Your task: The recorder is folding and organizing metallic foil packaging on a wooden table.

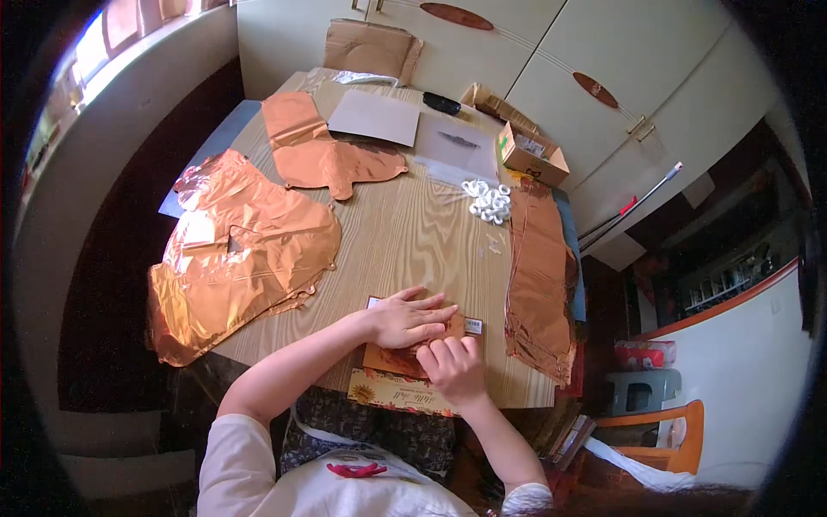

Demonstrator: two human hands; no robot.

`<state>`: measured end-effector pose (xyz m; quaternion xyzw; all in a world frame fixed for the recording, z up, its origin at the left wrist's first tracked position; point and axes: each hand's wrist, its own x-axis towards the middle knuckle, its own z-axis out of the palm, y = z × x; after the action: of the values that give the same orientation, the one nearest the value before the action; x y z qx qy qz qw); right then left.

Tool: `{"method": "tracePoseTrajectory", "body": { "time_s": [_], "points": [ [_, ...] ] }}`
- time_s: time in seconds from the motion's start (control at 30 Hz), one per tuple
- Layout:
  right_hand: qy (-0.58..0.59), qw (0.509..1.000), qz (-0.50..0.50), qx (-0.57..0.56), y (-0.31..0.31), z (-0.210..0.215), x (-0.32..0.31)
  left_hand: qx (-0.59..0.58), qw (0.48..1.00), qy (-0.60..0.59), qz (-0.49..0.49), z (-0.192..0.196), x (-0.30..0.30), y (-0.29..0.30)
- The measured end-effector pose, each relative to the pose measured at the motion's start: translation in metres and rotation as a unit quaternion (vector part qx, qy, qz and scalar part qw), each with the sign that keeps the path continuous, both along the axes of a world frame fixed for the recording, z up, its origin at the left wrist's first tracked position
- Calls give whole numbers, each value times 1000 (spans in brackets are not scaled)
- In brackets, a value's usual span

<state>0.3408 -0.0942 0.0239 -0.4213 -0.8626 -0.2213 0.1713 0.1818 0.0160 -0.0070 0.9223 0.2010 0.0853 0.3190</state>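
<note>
At the near edge of the wooden table point(405, 233), the left hand point(409, 317) lies flat, fingers spread, pressing a folded copper foil piece point(398, 358). The right hand point(452, 366) curls beside it, fingertips pinching the foil's edge. Farther along the table lie white plastic rings point(488, 201), then a small cardboard box point(532, 153).
</note>
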Motion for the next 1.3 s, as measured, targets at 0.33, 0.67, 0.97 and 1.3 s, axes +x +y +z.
{"method": "tracePoseTrajectory", "body": {
  "time_s": [0.33,0.67,0.97,1.3],
  "points": [
    [43,999,7,-33,-10,-7,6,24,999,27,-24,10,0,-2],
    [24,999,12,-31,-9,-4,1,39,999,27,-21,7,1,-1],
    [19,997,10,-68,-16,-3,-2,69,997,21,-24,-3,2,0],
    [63,983,-4,-173,-54,9,4,154,987,26,-32,-2,3,-3]
  ]
}}
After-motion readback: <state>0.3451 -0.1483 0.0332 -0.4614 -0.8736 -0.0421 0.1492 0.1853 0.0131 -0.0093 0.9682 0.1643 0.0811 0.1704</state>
